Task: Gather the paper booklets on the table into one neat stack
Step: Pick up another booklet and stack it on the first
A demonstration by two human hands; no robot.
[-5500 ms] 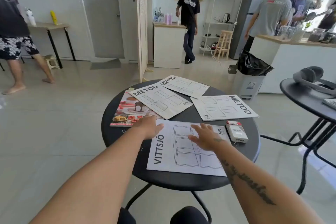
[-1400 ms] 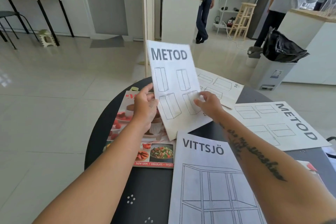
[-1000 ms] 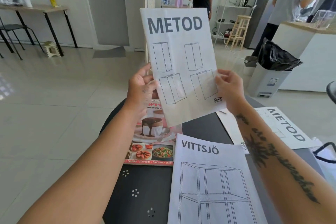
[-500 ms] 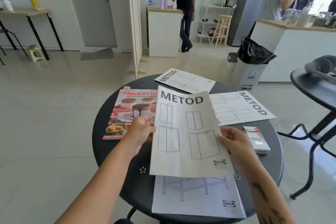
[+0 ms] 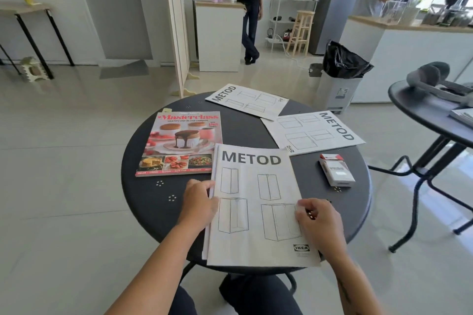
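While both hands sit at the near edge of the round black table, I see the top METOD booklet lying flat on another booklet whose left edge peeks out. Left hand: fingers curled on the stack's left edge, pinching it. Right hand: fingers bent, pressing the booklet's right side; can't tell if it grips. 2nd METOD booklet lies far right, 3rd at far edge, apart from stack. Masterclass cookbook far left, its corner under the top booklet. Cigarette pack at right.
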